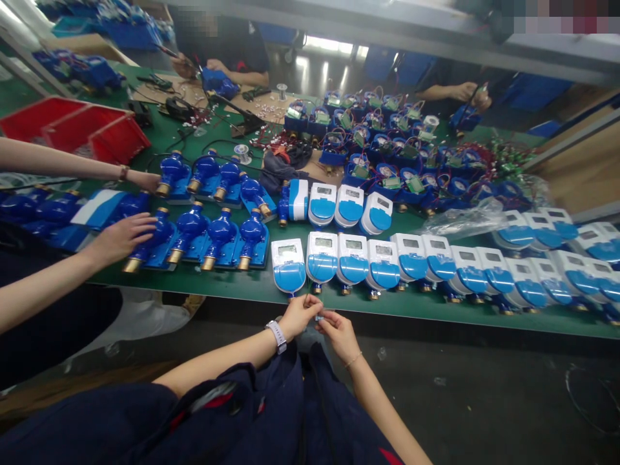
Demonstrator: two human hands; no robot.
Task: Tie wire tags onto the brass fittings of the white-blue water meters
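1. Right hand (343, 336), at six o'clock below the bench edge: grip appears to pinch a small pale piece (318, 317) between thumb and fingertips
2. Left hand (300, 316), just beside it at ten o'clock: fingertips bunched near the piece; whether this grip is pressed together or pinching something, one cannot tell
3. Principal hazard: the piece is held over the floor (411, 381), outside the bench (232, 285); a slackened pinch would probably drop it out of easy reach
4. Nearest meter (289, 268), at eleven o'clock from the hands: its lower end lies close to the bench edge, so a knock from the left hand could tilt or unseat it; any link between piece and meter is too fine to make out
5. Adjoining meter (322, 255), at twelve o'clock: close spacing in the row means that one pushed meter could bump the next and scuff its casing
6. Co-worker's hand (121, 239), at ten o'clock, resting on a blue meter body (157, 237): a shove along this row could carry through to the nearest meter and disturb the work
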